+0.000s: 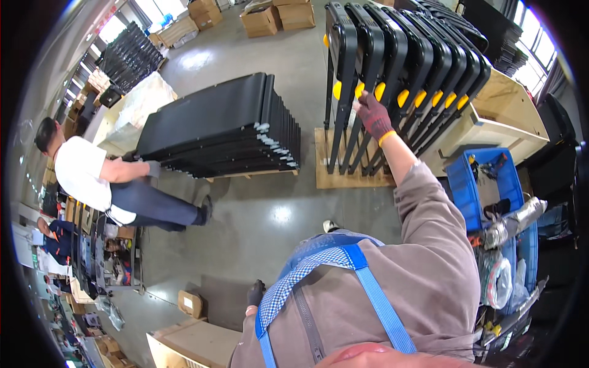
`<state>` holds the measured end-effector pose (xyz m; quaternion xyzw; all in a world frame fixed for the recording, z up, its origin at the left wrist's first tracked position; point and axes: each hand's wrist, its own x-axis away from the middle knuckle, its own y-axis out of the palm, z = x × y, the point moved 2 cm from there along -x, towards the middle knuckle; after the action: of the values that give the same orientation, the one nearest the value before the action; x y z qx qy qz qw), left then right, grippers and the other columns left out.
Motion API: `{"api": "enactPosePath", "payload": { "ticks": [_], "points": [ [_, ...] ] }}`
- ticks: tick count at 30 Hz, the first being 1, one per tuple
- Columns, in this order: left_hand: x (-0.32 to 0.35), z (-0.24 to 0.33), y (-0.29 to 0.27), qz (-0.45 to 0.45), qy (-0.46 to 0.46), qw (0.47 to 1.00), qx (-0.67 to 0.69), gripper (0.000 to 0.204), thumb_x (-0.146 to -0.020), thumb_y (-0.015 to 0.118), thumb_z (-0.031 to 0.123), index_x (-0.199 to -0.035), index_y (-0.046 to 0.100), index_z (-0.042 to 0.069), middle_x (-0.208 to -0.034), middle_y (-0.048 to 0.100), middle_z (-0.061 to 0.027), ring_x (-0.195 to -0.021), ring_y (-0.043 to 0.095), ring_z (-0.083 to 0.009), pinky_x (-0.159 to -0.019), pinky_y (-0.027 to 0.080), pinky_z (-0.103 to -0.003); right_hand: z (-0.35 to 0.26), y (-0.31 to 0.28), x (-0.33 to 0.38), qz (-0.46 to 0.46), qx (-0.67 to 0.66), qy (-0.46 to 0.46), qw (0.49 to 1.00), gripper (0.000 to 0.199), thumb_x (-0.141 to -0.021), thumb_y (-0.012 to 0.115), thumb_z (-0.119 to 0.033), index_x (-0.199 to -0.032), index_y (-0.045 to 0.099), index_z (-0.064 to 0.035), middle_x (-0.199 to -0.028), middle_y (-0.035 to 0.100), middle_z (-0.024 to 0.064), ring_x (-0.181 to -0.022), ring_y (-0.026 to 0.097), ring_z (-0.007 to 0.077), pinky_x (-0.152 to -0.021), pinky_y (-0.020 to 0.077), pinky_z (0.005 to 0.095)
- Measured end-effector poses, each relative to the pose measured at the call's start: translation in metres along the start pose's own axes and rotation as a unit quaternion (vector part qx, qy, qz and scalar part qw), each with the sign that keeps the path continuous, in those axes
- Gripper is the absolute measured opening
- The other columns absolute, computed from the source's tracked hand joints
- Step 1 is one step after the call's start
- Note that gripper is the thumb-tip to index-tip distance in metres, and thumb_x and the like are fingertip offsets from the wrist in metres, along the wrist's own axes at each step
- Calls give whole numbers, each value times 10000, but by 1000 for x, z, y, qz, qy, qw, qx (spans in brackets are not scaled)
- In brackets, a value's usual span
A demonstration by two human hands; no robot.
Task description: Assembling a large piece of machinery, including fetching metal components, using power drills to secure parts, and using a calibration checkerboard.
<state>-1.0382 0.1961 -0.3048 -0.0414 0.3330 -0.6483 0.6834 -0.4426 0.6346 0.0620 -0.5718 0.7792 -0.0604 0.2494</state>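
Note:
My right hand (373, 116), in a dark red knitted glove with a yellow cuff, reaches forward to a row of upright black frames (392, 46) with yellow knobs. Its fingers are curled at the leg of one frame near the front left, just by a yellow knob (359, 90). Part of the grip is hidden behind the hand. Low at my left side hangs my left hand (256, 293) in a dark glove, close to my blue checked apron (307, 267). How its fingers lie is too small to tell.
The frames stand on a wooden board (325, 168). Left of them, a stack of black panels (208, 122) lies on a pallet; a person in a white shirt (80, 172) touches it. Blue bins (485, 184) and a wooden crate (497, 122) are at right. A cardboard box (261, 21) stands far back.

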Motion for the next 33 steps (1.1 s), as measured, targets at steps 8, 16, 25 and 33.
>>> {"api": "enactPosePath", "payload": {
  "ticks": [8, 16, 25, 33],
  "points": [
    [-232, 78, 52, -76, -477, 873, 63, 508, -956, 497, 441, -1153, 597, -17, -1033, 677, -135, -911, 643, -201, -804, 488, -322, -14, 32, -175, 170, 75, 93, 978, 655, -819, 665, -453, -1291, 477, -38, -1069, 628, 269, -1027, 608, 397, -873, 476, 414],
    [-482, 160, 56, -91, -290, 948, 96, 493, -1004, 446, 332, -1371, 406, 6, -1240, 572, -157, -1106, 575, -198, -925, 449, -284, -19, 90, -164, 102, 41, 76, 991, 629, -791, 689, -438, -1229, 482, -38, -935, 663, 244, -916, 639, 414, -773, 500, 437],
    [-764, 311, 78, -167, 71, 982, -51, 691, -922, 555, 354, -1430, 271, -18, -1383, 422, -227, -1249, 476, -314, -1019, 402, -381, -53, 100, -13, -98, -107, -108, 984, 443, -829, 657, -287, -1161, 509, -34, -1027, 614, 218, -969, 616, 348, -825, 484, 396],
    [-767, 379, 95, -92, -30, 976, -193, 907, -709, 756, 193, -1404, 252, -100, -1330, 454, -305, -1260, 453, -390, -1050, 365, -387, 177, 224, 74, -276, -51, 331, 901, 355, -896, 554, -366, -1067, 579, -56, -991, 637, 149, -888, 626, 271, -774, 480, 359]
  ]
}}
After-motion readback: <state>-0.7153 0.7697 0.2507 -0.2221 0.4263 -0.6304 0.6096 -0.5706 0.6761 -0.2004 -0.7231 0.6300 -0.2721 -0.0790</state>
